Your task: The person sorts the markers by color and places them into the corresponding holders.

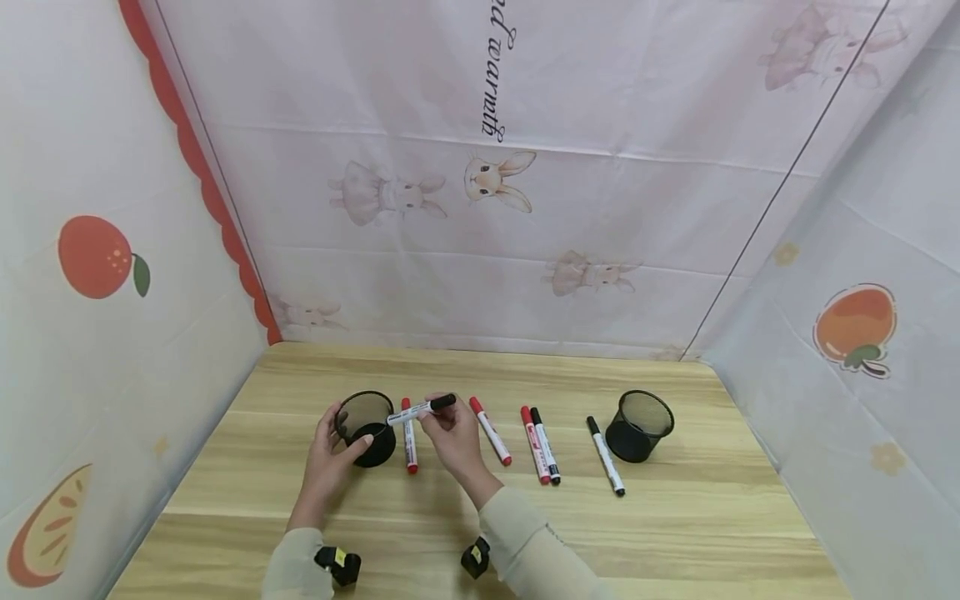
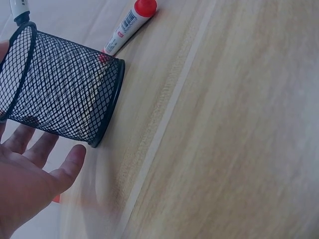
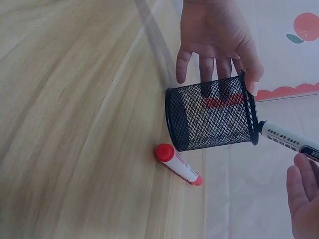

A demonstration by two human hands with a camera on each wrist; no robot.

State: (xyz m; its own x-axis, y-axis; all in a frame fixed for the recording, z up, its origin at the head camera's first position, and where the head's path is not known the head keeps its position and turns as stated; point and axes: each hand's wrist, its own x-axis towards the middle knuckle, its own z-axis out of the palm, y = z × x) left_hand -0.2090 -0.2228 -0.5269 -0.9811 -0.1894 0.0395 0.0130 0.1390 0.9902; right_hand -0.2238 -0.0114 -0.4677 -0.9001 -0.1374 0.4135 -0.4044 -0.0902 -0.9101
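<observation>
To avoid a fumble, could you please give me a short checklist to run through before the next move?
1) Left mesh cup upright: ok.
2) Left hand steadying that cup: ok, thumb at the rim.
3) Black-capped marker held by the right hand: ok, pinched near its cap.
4) Marker down inside the cup: not ok, its end is only at the rim.
5) Marker end touching the rim: cannot tell.
6) Right mesh cup upright: ok.
</observation>
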